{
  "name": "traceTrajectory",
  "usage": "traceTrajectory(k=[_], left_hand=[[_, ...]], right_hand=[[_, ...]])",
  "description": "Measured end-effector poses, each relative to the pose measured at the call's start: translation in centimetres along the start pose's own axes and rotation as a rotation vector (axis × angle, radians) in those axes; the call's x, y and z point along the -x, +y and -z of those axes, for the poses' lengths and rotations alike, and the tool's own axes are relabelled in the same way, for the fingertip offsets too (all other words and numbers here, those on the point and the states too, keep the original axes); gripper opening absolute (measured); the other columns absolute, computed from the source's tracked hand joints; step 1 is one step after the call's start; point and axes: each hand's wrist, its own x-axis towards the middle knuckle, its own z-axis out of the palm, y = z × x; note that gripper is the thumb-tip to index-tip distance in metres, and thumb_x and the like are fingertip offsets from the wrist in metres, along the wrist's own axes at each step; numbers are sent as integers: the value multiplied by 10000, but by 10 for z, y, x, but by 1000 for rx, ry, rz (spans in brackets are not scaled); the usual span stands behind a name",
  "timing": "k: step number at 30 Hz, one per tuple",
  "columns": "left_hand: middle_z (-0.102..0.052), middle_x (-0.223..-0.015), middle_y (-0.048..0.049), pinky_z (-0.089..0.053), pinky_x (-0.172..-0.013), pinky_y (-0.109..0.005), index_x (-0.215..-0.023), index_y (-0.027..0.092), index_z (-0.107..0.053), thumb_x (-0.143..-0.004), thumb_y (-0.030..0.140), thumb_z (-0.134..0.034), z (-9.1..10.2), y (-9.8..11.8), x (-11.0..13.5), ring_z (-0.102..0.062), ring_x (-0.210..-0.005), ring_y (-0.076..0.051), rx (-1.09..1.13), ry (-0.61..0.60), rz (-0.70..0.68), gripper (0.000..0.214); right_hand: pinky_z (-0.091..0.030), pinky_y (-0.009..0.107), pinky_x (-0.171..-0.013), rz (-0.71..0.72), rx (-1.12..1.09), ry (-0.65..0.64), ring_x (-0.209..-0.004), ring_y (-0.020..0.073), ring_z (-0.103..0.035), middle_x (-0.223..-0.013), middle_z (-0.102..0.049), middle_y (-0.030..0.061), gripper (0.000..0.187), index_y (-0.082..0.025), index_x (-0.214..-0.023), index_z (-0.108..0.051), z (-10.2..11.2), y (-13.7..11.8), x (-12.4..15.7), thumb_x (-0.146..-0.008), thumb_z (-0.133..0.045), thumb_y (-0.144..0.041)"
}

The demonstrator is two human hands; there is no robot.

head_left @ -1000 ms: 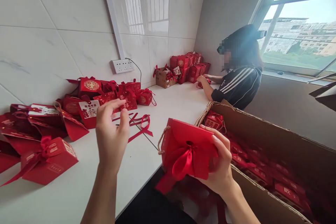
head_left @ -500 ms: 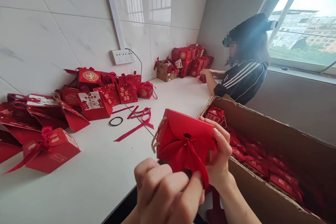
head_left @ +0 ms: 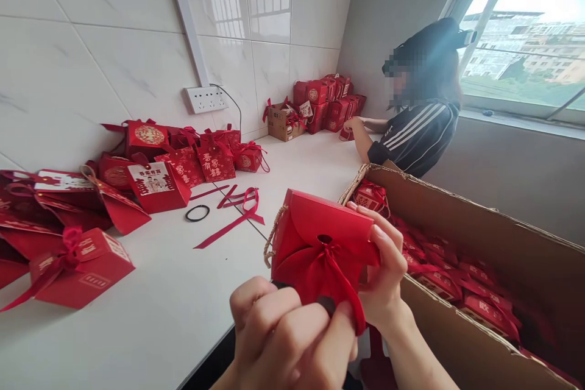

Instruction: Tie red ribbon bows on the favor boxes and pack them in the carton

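Head view: right grip [head_left: 384, 274] clamped on red gift box [head_left: 315, 225], carton [head_left: 457, 202] just right of it, surface [head_left: 159, 317] to its left. Left grip [head_left: 287, 341] pinched shut on ribbon tail [head_left: 350, 304] below box. I judge bow being worked; next move calls for steady box and gentle ribbon tension.

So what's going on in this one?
The person holds a red gift box in the right hand over the counter's edge, while the left hand pinches the tail of its ribbon. More red boxes lie on the white counter and in the cardboard carton at right. A second person handles a box by the far stack.
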Motion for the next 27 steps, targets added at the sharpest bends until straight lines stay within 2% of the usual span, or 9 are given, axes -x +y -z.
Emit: traceTrajectory(k=[4, 8, 11, 13, 16, 18, 23, 25, 27], left_hand=[[-623, -669, 16, -457, -649, -290, -804, 210, -596, -792, 167, -630, -10, -35, -17, -560, -625, -127, 59, 68, 275, 56], [-643, -671, 9, -471, -594, -250, -714, 198, -597, -819, 362, -548, -39, -83, -22, -596, -631, -140, 200, -279, 738, 201], [-666, -712, -14, -479, -617, -265, -733, 189, -601, -781, 423, -506, -68, -100, -4, -610, -666, -166, 209, -383, 870, 257], [-675, -712, -28, -482, -624, -276, -733, 191, -594, -770, 428, -468, -86, -102, 13, -621, -673, -181, 268, -484, 882, 271], [-686, -717, -35, -479, -621, -291, -713, 205, -572, -756, 399, -439, -105, -95, 30, -631, -669, -197, 313, -633, 857, 240], [-688, -729, -33, -479, -635, -302, -701, 212, -564, -753, 397, -431, -112, -90, 34, -634, -675, -202, 322, -686, 831, 234], [-682, -750, -35, -480, -688, -337, -712, 214, -567, -768, 434, -419, -119, -83, 29, -633, -711, -214, 349, -704, 805, 271], [-679, -760, -45, -485, -699, -350, -727, 208, -574, -777, 457, -417, -116, -84, 24, -631, -724, -221, 362, -686, 810, 299], [-677, -796, -59, -495, -723, -358, -790, 197, -594, -806, 506, -392, -108, -86, 16, -631, -776, -230, 390, -614, 845, 370]], right_hand=[[-551, 479, -857, 16, 25, -74, -1259, 286, -418, -1363, -335, 164, 884, -270, -1422, -216, 4, -2, -1, -713, -729, -142], [-559, 456, -835, -121, -16, -127, -1283, 300, -389, -1391, -303, 144, 930, -329, -1416, -192, 9, 1, 6, -692, -753, -168], [-567, 417, -799, -493, -181, 14, -1196, 301, -498, -1339, -413, 112, 961, -350, -1394, -226, 17, 8, 14, -629, -803, -280], [-570, 408, -775, -821, -455, 102, -1072, 290, -596, -1214, -557, 95, 878, -311, -1349, -332, 27, 14, 18, -611, -799, -409], [-578, 369, -724, -1263, -948, 72, -879, 256, -678, -937, -706, 58, 547, -244, -1082, -587, 44, 19, 18, -658, -706, -569], [-576, 317, -701, -1443, -1194, 41, -824, 216, -689, -856, -730, 32, 444, -226, -921, -646, 53, 20, 16, -713, -624, -618], [-560, 292, -767, -1522, -1345, 73, -931, 182, -668, -978, -720, 10, 489, -221, -962, -646, 56, 16, 13, -774, -509, -652], [-569, 299, -742, -1471, -1195, 98, -871, 190, -679, -933, -717, 24, 508, -220, -960, -632, 53, 14, 14, -740, -542, -668], [-575, 324, -740, -1290, -912, 106, -858, 208, -675, -970, -690, 43, 533, -231, -1034, -590, 48, 12, 17, -671, -660, -615]])
